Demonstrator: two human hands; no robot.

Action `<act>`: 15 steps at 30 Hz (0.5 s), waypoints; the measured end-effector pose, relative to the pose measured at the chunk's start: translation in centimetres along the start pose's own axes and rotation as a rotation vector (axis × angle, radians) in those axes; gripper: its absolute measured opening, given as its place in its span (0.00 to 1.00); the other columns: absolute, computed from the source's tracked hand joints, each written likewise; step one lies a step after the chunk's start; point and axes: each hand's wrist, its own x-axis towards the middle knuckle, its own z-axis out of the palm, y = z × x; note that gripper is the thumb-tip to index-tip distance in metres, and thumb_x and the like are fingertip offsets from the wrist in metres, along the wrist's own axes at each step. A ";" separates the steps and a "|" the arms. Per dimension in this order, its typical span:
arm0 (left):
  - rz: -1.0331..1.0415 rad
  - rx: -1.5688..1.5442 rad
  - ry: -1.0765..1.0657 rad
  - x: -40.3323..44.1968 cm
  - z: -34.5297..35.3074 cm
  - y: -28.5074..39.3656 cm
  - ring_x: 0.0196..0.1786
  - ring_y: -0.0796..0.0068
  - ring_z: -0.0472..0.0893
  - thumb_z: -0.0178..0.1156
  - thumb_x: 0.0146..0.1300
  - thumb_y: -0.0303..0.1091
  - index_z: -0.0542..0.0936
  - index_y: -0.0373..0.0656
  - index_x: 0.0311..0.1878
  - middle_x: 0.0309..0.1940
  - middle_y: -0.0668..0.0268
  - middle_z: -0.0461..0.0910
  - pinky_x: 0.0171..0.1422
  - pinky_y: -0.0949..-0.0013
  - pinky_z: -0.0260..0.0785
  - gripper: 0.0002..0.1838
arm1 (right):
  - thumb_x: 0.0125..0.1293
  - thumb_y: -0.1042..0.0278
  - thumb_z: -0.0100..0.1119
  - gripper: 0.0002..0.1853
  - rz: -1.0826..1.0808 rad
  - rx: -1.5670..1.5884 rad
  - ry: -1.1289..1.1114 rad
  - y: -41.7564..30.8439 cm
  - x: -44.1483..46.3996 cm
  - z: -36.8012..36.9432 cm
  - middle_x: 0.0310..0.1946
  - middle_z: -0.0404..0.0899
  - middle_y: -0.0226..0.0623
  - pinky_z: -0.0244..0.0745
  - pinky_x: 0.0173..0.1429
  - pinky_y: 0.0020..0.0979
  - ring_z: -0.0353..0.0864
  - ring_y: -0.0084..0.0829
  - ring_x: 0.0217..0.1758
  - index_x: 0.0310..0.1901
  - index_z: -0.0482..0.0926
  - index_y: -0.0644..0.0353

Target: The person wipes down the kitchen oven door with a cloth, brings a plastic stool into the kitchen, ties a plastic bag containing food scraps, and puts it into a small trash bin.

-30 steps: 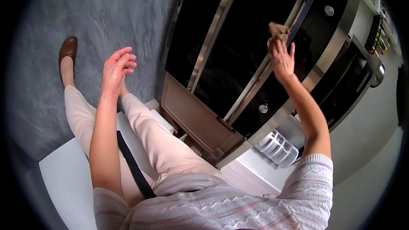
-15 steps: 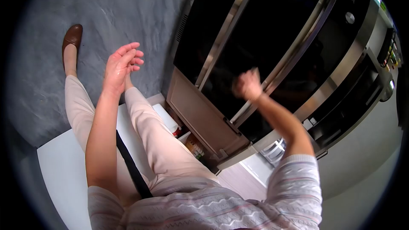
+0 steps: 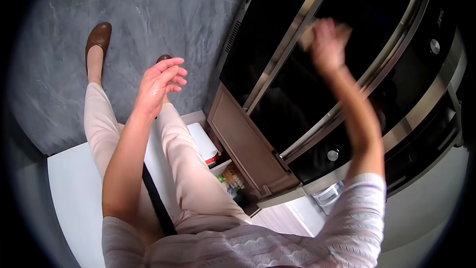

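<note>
My right hand (image 3: 329, 52) is blurred by motion over the black glass door of a built-in oven (image 3: 347, 0). Fingers pressed on it, it holds a tan sponge-like pad (image 3: 308, 37) that sticks out on both sides of the hand; its exact kind is too smeared to tell. My left hand (image 3: 156, 87) hangs in the air above the floor, holding nothing, its wet-looking fingers loosely curled and apart. Metal handle bars (image 3: 292, 39) cross the oven front.
Under the oven a brown cabinet door (image 3: 248, 144) has a black handle. Beside it an open drawer (image 3: 220, 166) contains several packets (image 3: 230, 181) and a white item (image 3: 201, 139). A white surface (image 3: 74, 188) lies beneath my legs, and grey floor (image 3: 134, 20) extends to the left.
My right hand has moved up and right across the oven glass with the pad. My left hand keeps its shape; the whole view has shifted a little.
</note>
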 end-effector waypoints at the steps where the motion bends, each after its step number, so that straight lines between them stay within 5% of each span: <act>1: 0.009 -0.010 0.000 0.1 -0.2 0.2 0.33 0.79 0.77 0.51 0.63 0.32 0.73 0.38 0.50 0.35 0.65 0.78 0.36 0.78 0.68 0.14 | 0.60 0.67 0.43 0.23 -0.143 0.161 0.015 -5.6 -3.4 3.6 0.60 0.60 0.43 0.53 0.67 0.40 0.53 0.40 0.68 0.58 0.64 0.63; 2: 0.019 -0.028 0.016 0.1 -0.5 0.6 0.33 0.79 0.77 0.51 0.63 0.32 0.73 0.38 0.50 0.35 0.65 0.78 0.36 0.78 0.68 0.14 | 0.62 0.65 0.41 0.22 -0.269 0.167 0.047 -11.9 -8.0 9.6 0.62 0.58 0.43 0.49 0.70 0.42 0.52 0.40 0.68 0.57 0.64 0.64; 3: 0.023 -0.048 0.032 0.0 -0.6 0.8 0.33 0.79 0.77 0.52 0.63 0.32 0.73 0.38 0.50 0.35 0.65 0.78 0.36 0.78 0.69 0.14 | 0.65 0.62 0.38 0.24 -0.512 0.048 -0.319 -15.3 -12.1 7.0 0.65 0.54 0.41 0.41 0.72 0.42 0.49 0.38 0.70 0.61 0.61 0.63; 4: 0.020 -0.068 0.043 -0.2 -0.7 0.9 0.33 0.79 0.77 0.52 0.63 0.32 0.73 0.38 0.50 0.35 0.65 0.78 0.36 0.78 0.69 0.14 | 0.63 0.63 0.37 0.26 -0.571 0.330 -0.657 -16.7 -13.3 2.9 0.66 0.53 0.46 0.36 0.73 0.43 0.45 0.39 0.71 0.62 0.60 0.65; 6: 0.048 -0.100 0.034 -0.2 -0.7 1.2 0.33 0.79 0.77 0.52 0.63 0.32 0.73 0.38 0.50 0.35 0.64 0.78 0.36 0.78 0.69 0.14 | 0.63 0.62 0.38 0.25 -0.646 0.395 -0.350 -18.4 -20.4 9.3 0.66 0.54 0.42 0.38 0.73 0.42 0.45 0.38 0.71 0.60 0.63 0.63; 7: 0.045 -0.111 0.028 -0.1 -0.5 1.3 0.33 0.79 0.77 0.52 0.63 0.32 0.73 0.38 0.50 0.36 0.64 0.78 0.36 0.77 0.69 0.14 | 0.64 0.61 0.39 0.24 -0.643 0.368 -0.378 -17.7 -19.7 10.4 0.65 0.55 0.37 0.38 0.73 0.41 0.45 0.35 0.72 0.60 0.64 0.62; 8: 0.045 -0.117 0.016 0.2 -0.3 1.4 0.33 0.79 0.77 0.52 0.63 0.32 0.73 0.38 0.50 0.36 0.64 0.78 0.36 0.77 0.69 0.14 | 0.62 0.62 0.42 0.21 -0.517 0.579 -0.028 -16.4 -18.3 15.7 0.62 0.61 0.35 0.38 0.74 0.40 0.49 0.33 0.70 0.56 0.69 0.59; 9: 0.041 -0.111 0.014 0.3 -0.2 1.3 0.33 0.79 0.78 0.52 0.63 0.32 0.73 0.37 0.50 0.36 0.64 0.78 0.36 0.77 0.70 0.14 | 0.63 0.63 0.40 0.24 -0.555 0.185 -0.104 -13.0 -13.1 13.7 0.65 0.56 0.37 0.37 0.74 0.39 0.48 0.33 0.71 0.59 0.64 0.62; 11: 0.031 -0.078 0.014 0.6 -0.2 0.9 0.33 0.79 0.78 0.52 0.63 0.32 0.73 0.37 0.50 0.36 0.63 0.78 0.36 0.78 0.69 0.14 | 0.58 0.64 0.44 0.23 -0.159 0.069 0.309 -2.9 -1.6 9.4 0.61 0.61 0.43 0.46 0.70 0.40 0.53 0.39 0.68 0.55 0.68 0.63; 13: 0.032 -0.051 0.026 0.6 -0.4 0.3 0.33 0.79 0.78 0.52 0.63 0.32 0.72 0.37 0.51 0.36 0.63 0.78 0.36 0.78 0.69 0.14 | 0.58 0.65 0.44 0.22 0.024 -0.244 0.334 7.6 6.1 1.9 0.57 0.65 0.44 0.57 0.63 0.38 0.61 0.38 0.63 0.54 0.68 0.64; 14: 0.043 -0.049 0.028 0.5 -0.5 0.2 0.33 0.79 0.78 0.52 0.63 0.32 0.72 0.37 0.51 0.35 0.63 0.78 0.36 0.78 0.69 0.14 | 0.57 0.68 0.44 0.24 0.181 -0.174 0.414 12.6 9.5 3.6 0.59 0.63 0.40 0.56 0.63 0.42 0.60 0.38 0.64 0.58 0.64 0.61; 15: 0.050 -0.057 0.028 0.5 -0.5 0.0 0.33 0.79 0.78 0.52 0.63 0.32 0.72 0.37 0.51 0.35 0.63 0.78 0.36 0.78 0.69 0.14 | 0.62 0.64 0.47 0.20 0.351 0.284 0.254 11.9 7.9 -6.2 0.51 0.64 0.40 0.53 0.63 0.41 0.59 0.40 0.60 0.56 0.64 0.59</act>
